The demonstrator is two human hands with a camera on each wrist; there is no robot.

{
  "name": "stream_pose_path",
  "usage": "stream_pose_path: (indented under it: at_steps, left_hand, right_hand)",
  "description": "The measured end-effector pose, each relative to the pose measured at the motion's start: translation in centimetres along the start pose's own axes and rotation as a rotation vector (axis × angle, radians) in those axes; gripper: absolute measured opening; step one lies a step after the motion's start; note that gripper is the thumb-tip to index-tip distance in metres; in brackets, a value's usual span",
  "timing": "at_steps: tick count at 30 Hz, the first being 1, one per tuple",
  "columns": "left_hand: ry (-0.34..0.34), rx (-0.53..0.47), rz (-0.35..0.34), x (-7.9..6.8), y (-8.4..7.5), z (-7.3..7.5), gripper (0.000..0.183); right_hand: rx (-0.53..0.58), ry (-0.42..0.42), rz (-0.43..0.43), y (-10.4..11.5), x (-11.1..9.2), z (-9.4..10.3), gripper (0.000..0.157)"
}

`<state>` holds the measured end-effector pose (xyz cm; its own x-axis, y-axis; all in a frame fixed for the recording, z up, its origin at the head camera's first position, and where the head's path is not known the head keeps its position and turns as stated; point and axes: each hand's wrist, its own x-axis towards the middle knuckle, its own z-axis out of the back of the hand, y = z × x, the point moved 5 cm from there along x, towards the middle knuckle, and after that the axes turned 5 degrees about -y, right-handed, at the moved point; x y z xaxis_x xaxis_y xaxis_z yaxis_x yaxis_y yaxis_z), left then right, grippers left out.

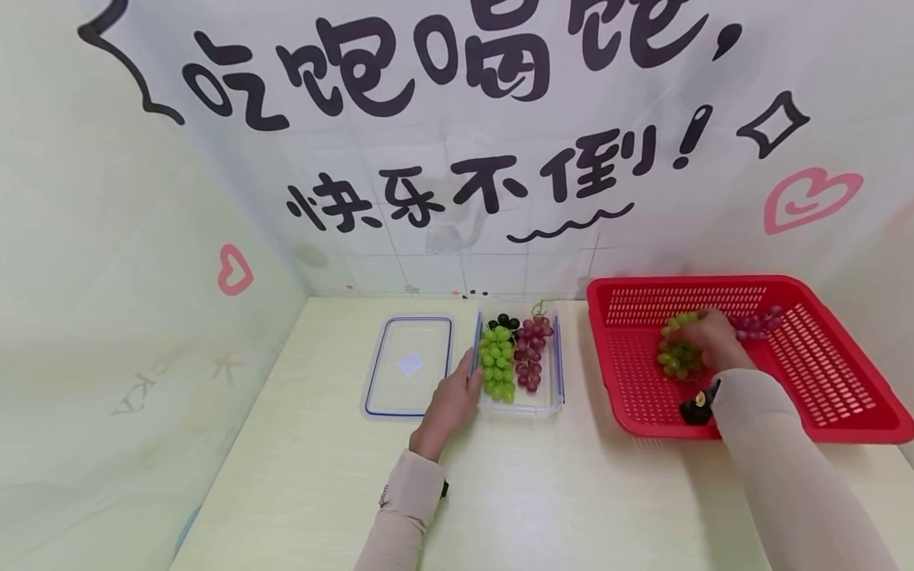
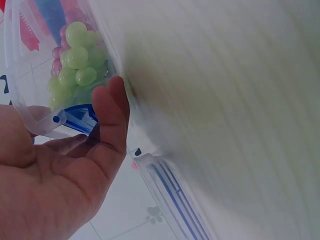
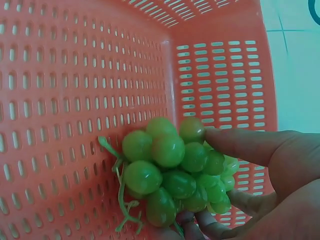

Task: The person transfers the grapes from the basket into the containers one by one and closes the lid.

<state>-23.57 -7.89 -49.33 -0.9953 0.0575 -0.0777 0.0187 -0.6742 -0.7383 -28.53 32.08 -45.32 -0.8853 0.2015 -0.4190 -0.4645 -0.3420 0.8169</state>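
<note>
In the head view a clear plastic food container [image 1: 544, 398] with blue latches stands on the table. It holds a green grape bunch [image 1: 497, 361], a reddish-purple grape bunch [image 1: 529, 357] and some black grapes [image 1: 504, 321]. My left hand [image 1: 453, 400] grips the container's left side, its fingers bent against the wall and latch in the left wrist view. Inside the red basket [image 1: 628, 388], my right hand [image 1: 716, 339] holds another green grape bunch [image 3: 170, 170] between thumb and fingers. Purple grapes [image 1: 760, 323] lie just right of that hand, partly hidden.
A clear lid [image 1: 407, 390] with a blue seal lies flat on the table [image 1: 321, 444], left of the container. Behind the table rises a white wall cover [image 1: 428, 270] with black characters. The perforated basket sits at the table's right side.
</note>
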Motion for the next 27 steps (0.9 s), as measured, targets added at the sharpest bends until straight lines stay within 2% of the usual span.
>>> stream_pose_path:
  at_steps: [4, 11, 21, 27]
  left_hand:
    - [0.0, -0.009, 0.006, 0.0, 0.0, 0.0, 0.057]
    - [0.003, -0.015, 0.008, 0.0, 0.1, 0.0, 0.057]
    - [0.015, -0.022, 0.008, 0.1, 0.0, -0.1, 0.057]
    - [0.012, -0.018, 0.01, 0.0, 0.0, -0.1, 0.057]
  right_hand:
    - [-0.009, 0.001, 0.013, 0.0, 0.0, -0.2, 0.056]
    - [-0.102, -0.071, -0.032, 0.0, 0.2, -0.3, 0.058]
    - [-0.106, -0.064, -0.076, -0.2, 1.2, -0.4, 0.055]
    - [-0.055, 0.045, -0.056, 0.4, 1.0, -0.8, 0.067]
